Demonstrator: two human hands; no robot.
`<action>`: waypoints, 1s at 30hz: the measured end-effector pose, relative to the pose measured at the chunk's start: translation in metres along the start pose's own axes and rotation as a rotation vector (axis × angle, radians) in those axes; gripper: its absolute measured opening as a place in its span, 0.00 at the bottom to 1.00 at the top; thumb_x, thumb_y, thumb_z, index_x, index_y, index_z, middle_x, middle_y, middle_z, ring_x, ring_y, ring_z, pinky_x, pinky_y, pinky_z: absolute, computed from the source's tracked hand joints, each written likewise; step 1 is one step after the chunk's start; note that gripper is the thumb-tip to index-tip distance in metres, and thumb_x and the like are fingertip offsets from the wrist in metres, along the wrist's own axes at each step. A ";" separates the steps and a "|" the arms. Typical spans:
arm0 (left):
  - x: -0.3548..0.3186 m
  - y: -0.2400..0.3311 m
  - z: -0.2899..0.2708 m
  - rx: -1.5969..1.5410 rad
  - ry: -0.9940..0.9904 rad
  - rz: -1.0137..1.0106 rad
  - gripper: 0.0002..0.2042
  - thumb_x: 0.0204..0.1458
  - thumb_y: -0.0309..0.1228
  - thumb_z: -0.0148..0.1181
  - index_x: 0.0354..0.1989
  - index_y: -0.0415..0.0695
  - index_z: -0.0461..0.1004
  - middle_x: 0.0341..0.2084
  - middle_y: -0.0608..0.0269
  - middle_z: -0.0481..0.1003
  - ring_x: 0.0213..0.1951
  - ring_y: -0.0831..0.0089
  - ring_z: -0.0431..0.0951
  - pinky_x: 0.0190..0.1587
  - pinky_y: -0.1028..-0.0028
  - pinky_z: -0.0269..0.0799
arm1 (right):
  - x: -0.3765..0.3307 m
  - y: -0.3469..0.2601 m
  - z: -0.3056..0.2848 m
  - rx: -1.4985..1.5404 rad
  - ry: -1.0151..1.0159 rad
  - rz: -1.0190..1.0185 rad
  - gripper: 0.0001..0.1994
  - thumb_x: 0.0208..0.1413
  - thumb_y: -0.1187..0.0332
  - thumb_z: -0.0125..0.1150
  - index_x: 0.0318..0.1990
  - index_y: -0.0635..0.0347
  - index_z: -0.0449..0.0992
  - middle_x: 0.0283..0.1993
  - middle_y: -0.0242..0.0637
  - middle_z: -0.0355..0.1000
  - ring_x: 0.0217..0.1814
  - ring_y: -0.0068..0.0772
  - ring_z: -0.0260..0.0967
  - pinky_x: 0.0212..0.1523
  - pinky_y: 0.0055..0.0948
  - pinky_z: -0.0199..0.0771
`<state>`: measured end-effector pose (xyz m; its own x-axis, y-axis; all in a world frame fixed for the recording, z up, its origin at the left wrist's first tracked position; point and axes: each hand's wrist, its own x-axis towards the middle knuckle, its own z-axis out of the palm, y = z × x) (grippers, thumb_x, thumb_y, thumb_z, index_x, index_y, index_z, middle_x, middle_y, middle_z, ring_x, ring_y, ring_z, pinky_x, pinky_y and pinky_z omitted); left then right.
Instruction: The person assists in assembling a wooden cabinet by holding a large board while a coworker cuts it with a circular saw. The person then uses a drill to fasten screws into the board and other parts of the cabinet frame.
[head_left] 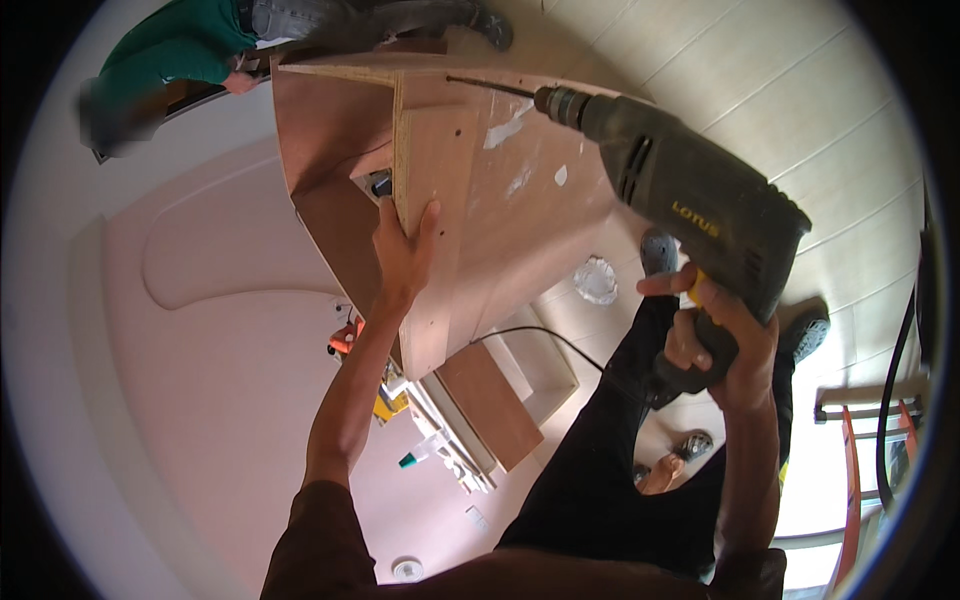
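My right hand (pixel 722 330) is wrapped round the handle of a dark corded power drill (pixel 690 180), with one finger by its yellow trigger. From the drill's chuck a long thin bit (pixel 490 87) points left, its tip over the upper end of a plywood cabinet (pixel 500 190). Whether the tip touches the wood I cannot tell. My left hand (pixel 405 245) grips the raw edge of the cabinet's front strip (pixel 425 300), thumb on the face, other fingers partly hidden round the edge. Small dark holes and white smears mark the wood.
Another person in a green shirt (pixel 185 45) is at the upper left, a hand by the cabinet's far end. Below the cabinet are a brown board (pixel 490 405), a teal-capped bottle (pixel 422 450) and an orange tool (pixel 345 338). The drill's black cord (pixel 555 337) loops across. An orange ladder (pixel 852 480) stands right.
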<state>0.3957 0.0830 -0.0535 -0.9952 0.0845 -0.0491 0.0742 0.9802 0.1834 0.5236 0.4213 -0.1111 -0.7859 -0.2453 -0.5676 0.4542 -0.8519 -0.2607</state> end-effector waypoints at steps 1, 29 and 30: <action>-0.002 0.003 -0.001 0.012 -0.039 -0.080 0.20 0.52 0.42 0.59 0.35 0.35 0.64 0.27 0.47 0.74 0.30 0.65 0.77 0.32 0.69 0.71 | 0.000 0.000 -0.002 0.005 -0.005 -0.009 0.11 0.54 0.68 0.48 0.38 0.68 0.68 0.38 0.59 0.72 0.09 0.16 0.53 0.14 0.20 0.56; -0.010 0.002 0.001 -0.065 -0.012 -0.008 0.19 0.54 0.39 0.58 0.38 0.34 0.64 0.29 0.50 0.75 0.32 0.71 0.76 0.34 0.73 0.70 | -0.014 0.016 -0.040 -0.063 -0.083 -0.127 0.16 0.51 0.69 0.49 0.43 0.74 0.67 0.43 0.59 0.69 0.09 0.15 0.54 0.13 0.19 0.57; -0.009 0.001 0.001 -0.070 -0.015 -0.013 0.20 0.54 0.40 0.58 0.40 0.33 0.64 0.30 0.51 0.75 0.32 0.72 0.75 0.35 0.74 0.70 | -0.015 0.018 -0.043 -0.047 -0.087 -0.121 0.16 0.51 0.68 0.49 0.43 0.74 0.67 0.43 0.60 0.69 0.09 0.15 0.54 0.13 0.19 0.58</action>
<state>0.4052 0.0837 -0.0540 -0.9950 0.0751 -0.0664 0.0562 0.9663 0.2510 0.5615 0.4298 -0.1411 -0.8685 -0.1828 -0.4607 0.3715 -0.8554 -0.3610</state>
